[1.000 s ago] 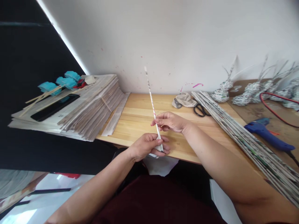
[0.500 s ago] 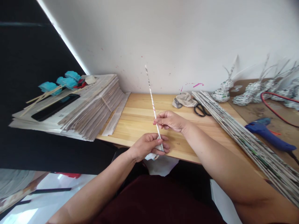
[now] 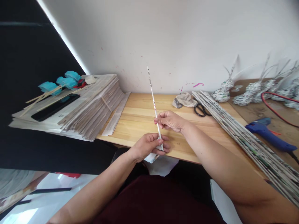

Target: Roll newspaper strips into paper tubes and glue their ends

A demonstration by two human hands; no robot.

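A thin rolled newspaper tube (image 3: pixel 153 98) stands up in front of me, its tip leaning slightly left. My right hand (image 3: pixel 168 120) pinches its middle between thumb and fingertips. Lower down, my left hand (image 3: pixel 153 143) is closed around the tube's bottom end, thumb on top. There the tube widens into a loose strip of newspaper (image 3: pixel 151 157), which sticks out beneath my left palm. Part of that strip is hidden by my fingers. Both hands are above the front edge of the wooden table (image 3: pixel 137 109).
At left, a tall newspaper stack (image 3: pixel 93 109) carries a phone (image 3: pixel 56 107) and blue packets (image 3: pixel 67 82). On the right lie a bundle of paper tubes (image 3: pixel 240 137), black-handled scissors (image 3: pixel 201 109), a cloth (image 3: pixel 187 100) and a blue glue gun (image 3: pixel 271 135). Woven paper pieces (image 3: pixel 223 91) stand behind.
The tube's upper tip has shifted slightly right and its printed pattern looks turned. The loose strip under my left hand has changed shape a little. Both hands stay nearly in place.
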